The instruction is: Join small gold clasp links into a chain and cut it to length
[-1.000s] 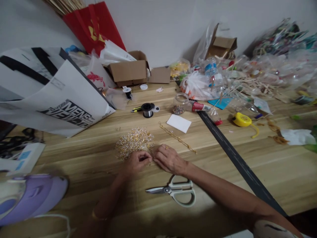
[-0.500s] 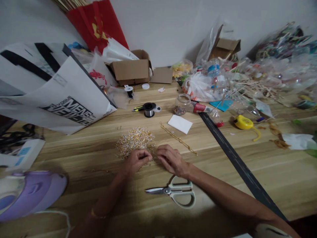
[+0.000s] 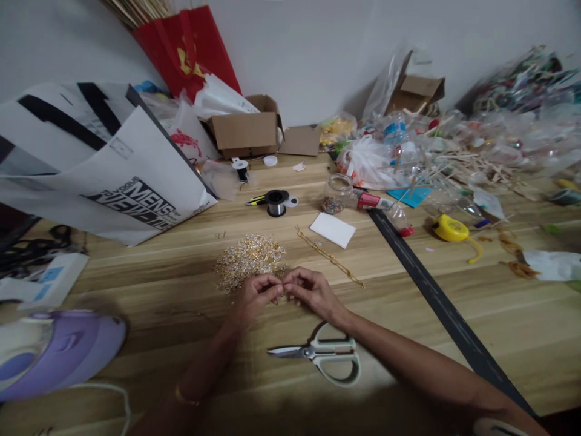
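Wood-grain tabletop (image 3: 399, 303) is crossed by a dark strip (image 3: 436, 293). Gold and clear pieces (image 3: 249, 257) are heaped on it; scissors (image 3: 309, 352) are laid nearer the camera; a gold chain (image 3: 334, 261), white card (image 3: 333, 230), wire spool (image 3: 276, 204) and tape measure (image 3: 451, 228) are spread beyond.

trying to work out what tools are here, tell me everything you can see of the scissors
The scissors lie flat on the wooden table, nearer the person than the left hand and right hand, held by neither. Their pale, plastic-looking handles form two loops; silvery, metal-looking blades point left and look shut or nearly so. The right wrist is close to the far loop; whether they touch is unclear.
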{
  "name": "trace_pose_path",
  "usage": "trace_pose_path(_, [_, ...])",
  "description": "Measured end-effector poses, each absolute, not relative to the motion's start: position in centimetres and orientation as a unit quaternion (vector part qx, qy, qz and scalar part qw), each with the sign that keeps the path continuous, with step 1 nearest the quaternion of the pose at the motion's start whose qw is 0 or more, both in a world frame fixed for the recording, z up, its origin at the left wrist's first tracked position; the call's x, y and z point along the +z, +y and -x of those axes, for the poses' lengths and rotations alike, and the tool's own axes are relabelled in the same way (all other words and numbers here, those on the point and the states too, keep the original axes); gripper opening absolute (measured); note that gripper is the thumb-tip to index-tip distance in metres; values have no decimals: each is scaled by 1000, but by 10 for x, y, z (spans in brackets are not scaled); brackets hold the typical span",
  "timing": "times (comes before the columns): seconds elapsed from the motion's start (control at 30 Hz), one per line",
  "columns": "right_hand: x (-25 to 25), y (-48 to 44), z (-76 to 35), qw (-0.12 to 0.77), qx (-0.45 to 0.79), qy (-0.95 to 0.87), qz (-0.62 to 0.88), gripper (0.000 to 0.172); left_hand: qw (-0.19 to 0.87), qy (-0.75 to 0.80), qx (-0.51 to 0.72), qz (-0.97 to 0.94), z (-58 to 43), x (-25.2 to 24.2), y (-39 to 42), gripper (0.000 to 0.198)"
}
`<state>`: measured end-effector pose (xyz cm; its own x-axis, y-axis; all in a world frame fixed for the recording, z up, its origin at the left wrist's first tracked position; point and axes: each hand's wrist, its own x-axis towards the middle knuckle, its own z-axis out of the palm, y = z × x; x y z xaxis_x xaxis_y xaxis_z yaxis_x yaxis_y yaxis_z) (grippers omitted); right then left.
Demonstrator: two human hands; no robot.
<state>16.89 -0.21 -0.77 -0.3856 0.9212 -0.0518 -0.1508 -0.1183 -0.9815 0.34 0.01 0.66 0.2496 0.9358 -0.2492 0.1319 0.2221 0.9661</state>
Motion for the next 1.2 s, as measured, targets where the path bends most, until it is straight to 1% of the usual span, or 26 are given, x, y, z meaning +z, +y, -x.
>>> trace_pose_path(0.43, [-7, -1, -168, 412, 657, -503, 382, 31, 586, 506, 357, -523, -6, 1, -2, 22])
trace_pose_path(0.73, [-5, -1, -169, 386, 628, -560, 379, 32, 583, 507, 367, -518, -7, -2, -2, 19])
trace_pose_path(0.8, [-5, -2, -170, 403, 565, -610, 382, 27, 581, 511, 363, -520, -8, 0, -2, 18])
trace_pose_path(0.9, [-8, -3, -173, 432, 388, -723, 375, 16, 580, 516, 365, -515, -8, 0, -2, 17])
trace_pose_path(1.0, [-13, -4, -177, 399, 240, -813, 349, 11, 585, 522, 371, -498, -7, -3, -1, 18])
trace_pose_path(1.1, [-17, -4, -181, 364, 155, -862, 318, 14, 583, 520, 367, -505, -6, -6, 0, 19])
trace_pose_path(1.2, [-17, -2, -184, 340, 117, -889, 283, 17, 571, 512, 354, -535, -4, -5, 0, 17])
